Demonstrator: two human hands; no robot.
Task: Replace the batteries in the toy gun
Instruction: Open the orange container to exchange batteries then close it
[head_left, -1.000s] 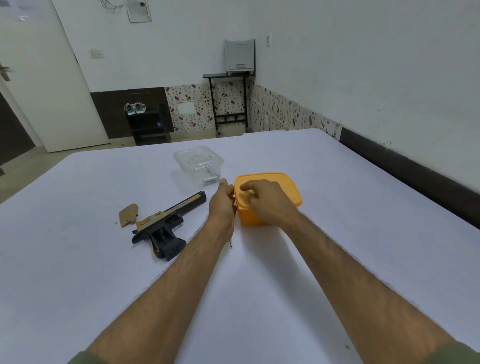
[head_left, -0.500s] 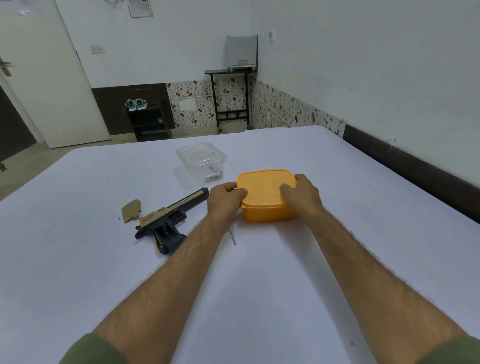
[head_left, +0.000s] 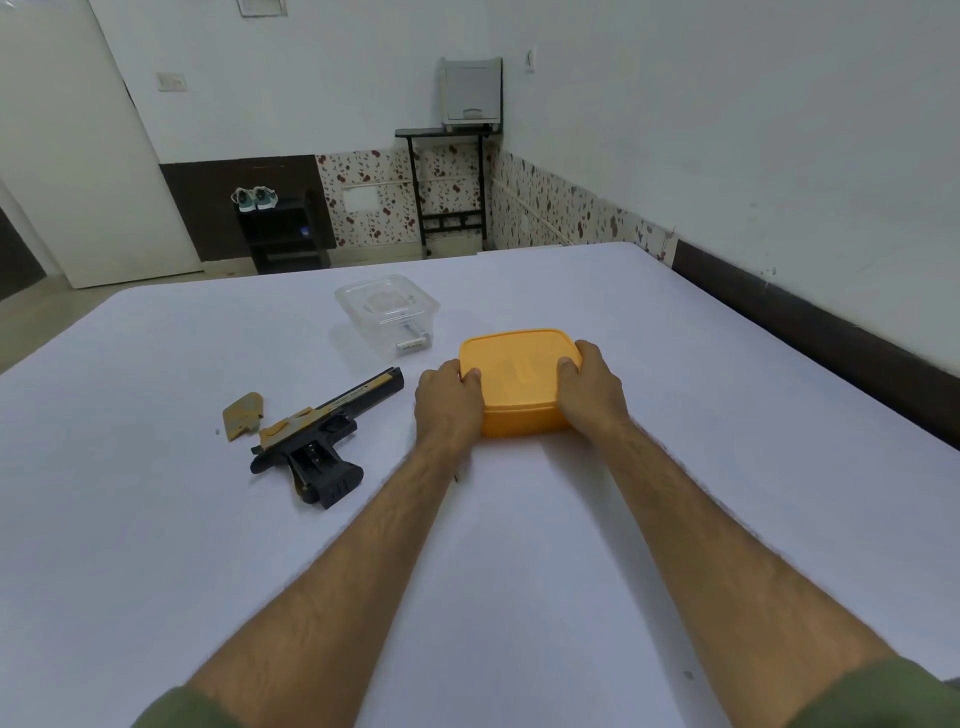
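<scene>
On the white table (head_left: 156, 519) there are two boxes, one toy gun, and one small loose panel, and two hands are in view. The landmark is the orange plastic box with its orange lid on (head_left: 519, 384), which stands near the middle of the table. The left hand (head_left: 448, 402) holds the left side of this box, with the thumb curled over the lid edge, and the right hand (head_left: 589, 389) holds the right side in the same way, so both hands grip the orange box. One black and tan plastic toy gun (head_left: 319, 436) lies flat on its side to the left of the orange box, apart from it and just beside the left wrist. Its long axis runs on a diagonal: the muzzle points away from the person and toward the orange box, and the black handle points toward the person. One small tan panel (head_left: 241, 415) lies further left, just beside the rear of the gun. One clear plastic box with a clear lid (head_left: 387, 312) stands behind the orange box, a little to the left, and one small silver cylinder (head_left: 413, 343) is seen inside it.
</scene>
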